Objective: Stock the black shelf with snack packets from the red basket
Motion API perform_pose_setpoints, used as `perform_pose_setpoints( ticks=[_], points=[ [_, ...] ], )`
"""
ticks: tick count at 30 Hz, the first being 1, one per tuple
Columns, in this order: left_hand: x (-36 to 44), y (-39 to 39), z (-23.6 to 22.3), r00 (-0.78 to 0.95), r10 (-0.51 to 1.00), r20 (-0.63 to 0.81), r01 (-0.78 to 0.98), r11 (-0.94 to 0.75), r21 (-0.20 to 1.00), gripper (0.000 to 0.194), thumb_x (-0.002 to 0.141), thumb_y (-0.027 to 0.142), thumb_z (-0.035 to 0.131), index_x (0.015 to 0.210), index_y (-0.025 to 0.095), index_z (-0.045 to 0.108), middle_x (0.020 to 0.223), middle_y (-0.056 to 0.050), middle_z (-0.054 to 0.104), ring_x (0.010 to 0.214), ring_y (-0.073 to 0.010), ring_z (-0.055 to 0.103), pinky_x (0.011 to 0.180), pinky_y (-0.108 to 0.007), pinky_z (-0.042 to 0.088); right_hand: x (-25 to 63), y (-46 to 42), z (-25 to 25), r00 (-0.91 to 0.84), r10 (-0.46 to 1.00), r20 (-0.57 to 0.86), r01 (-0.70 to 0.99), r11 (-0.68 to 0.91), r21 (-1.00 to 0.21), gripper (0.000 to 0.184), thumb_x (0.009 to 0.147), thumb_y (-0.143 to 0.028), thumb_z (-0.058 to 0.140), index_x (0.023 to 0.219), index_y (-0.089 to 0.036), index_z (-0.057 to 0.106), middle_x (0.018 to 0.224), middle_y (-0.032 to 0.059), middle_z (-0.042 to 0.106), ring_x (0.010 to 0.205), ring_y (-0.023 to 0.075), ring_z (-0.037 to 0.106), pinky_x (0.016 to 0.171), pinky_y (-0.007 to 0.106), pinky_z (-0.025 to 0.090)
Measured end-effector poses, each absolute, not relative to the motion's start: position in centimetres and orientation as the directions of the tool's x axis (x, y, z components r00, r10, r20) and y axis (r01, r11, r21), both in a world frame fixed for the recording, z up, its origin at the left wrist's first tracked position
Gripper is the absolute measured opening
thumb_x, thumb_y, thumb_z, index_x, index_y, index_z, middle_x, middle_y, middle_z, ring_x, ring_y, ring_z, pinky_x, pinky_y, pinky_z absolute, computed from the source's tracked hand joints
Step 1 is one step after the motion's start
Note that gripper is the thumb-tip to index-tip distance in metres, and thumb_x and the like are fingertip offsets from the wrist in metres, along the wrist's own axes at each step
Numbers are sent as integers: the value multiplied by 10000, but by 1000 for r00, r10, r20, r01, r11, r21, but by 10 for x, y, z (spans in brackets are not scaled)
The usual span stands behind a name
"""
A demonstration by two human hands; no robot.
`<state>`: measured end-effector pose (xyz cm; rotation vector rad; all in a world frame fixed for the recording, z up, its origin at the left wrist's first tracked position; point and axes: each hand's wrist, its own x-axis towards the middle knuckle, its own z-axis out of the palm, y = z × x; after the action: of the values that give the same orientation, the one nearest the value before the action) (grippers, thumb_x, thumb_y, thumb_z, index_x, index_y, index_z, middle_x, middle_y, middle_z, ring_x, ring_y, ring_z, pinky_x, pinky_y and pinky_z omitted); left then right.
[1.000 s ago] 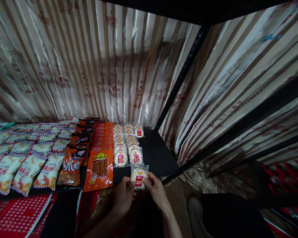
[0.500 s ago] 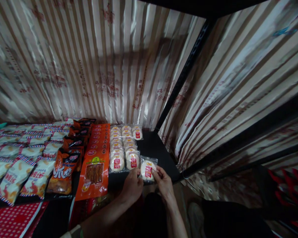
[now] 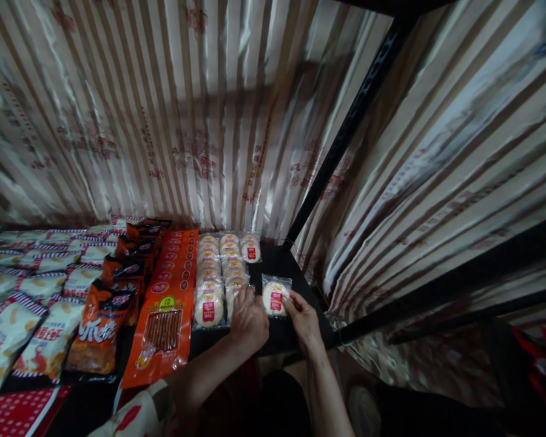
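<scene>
White cracker [image 3: 269,296], red label [image 3: 276,301]; orange packet [image 3: 164,325]; brown-beige striped curtain [image 3: 209,67].

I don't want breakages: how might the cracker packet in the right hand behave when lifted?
The cracker packet is probably light, as the right hand holds it by one edge. Its pale round contents look puffed, so may crack if squeezed. The clear film at its corners will likely bend.

You have one bare left hand [image 3: 249,320], one bare right hand [image 3: 304,318], one round white cracker in clear plastic [image 3: 273,300], three columns of matching crackers [image 3: 210,311], one column of flat orange packets [image 3: 162,328] and one of orange-and-black bags [image 3: 95,334]; overlaps hide totals.
</scene>
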<state>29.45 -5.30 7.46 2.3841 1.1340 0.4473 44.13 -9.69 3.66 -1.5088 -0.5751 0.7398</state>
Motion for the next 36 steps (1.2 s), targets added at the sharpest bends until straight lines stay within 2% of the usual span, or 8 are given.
perform_pose_setpoints(
  ticks=[5, 13, 19, 24, 29, 36],
  points=[
    [306, -38, 77, 621, 781, 72, 649, -563, 512, 280, 763, 163, 385, 971, 115, 566, 1037, -128, 542, 1059, -257, 421, 954, -400, 316, 455, -75, 35, 635, 768, -88, -53, -70, -996, 593, 546, -510, 704, 1011, -148, 644, 792, 51, 701, 664, 196, 626, 638, 328, 509],
    [322, -12, 73, 607, 785, 124, 657, -583, 478, 291, 746, 149, 398, 970, 88, 573, 1011, -145, 556, 1038, -269, 432, 939, -403, 326, 472, -38, 32, 602, 797, -49, 7, -68, -998, 544, 574, -506, 676, 987, -153, 659, 800, 53, 700, 709, 199, 630, 663, 318, 506],
    [332, 5, 73, 583, 805, 111, 680, -557, 476, 324, 746, 173, 398, 971, 54, 598, 1002, -173, 581, 1054, -293, 445, 972, -418, 306, 478, -17, 29, 614, 788, -39, 45, -85, -995, 539, 571, -499, 675, 982, -151, 666, 792, 48, 700, 731, 210, 634, 664, 325, 509],
    [338, 17, 70, 553, 828, 92, 708, -525, 473, 349, 766, 212, 399, 997, 39, 595, 1060, -184, 562, 1091, -304, 435, 960, -427, 323, 482, -3, 24, 595, 802, -57, 25, -89, -996, 508, 574, -486, 673, 966, -163, 673, 784, 41, 703, 711, 200, 636, 656, 319, 512],
    [341, 25, 72, 530, 845, 68, 737, -499, 456, 382, 773, 232, 399, 1051, 38, 576, 1171, -187, 522, 1174, -311, 377, 997, -449, 279, 488, 11, 19, 580, 812, -63, 15, -88, -996, 484, 567, -472, 682, 936, -160, 679, 765, 32, 701, 660, 179, 627, 625, 295, 501],
    [344, 29, 65, 527, 848, 52, 764, -500, 407, 435, 793, 280, 373, 1138, 74, 539, 1265, -150, 477, 1231, -296, 331, 1027, -445, 259, 492, 33, 12, 575, 816, -56, 11, -76, -997, 468, 531, -458, 695, 883, -150, 686, 739, 25, 698, 628, 163, 608, 580, 257, 475]
  ],
)
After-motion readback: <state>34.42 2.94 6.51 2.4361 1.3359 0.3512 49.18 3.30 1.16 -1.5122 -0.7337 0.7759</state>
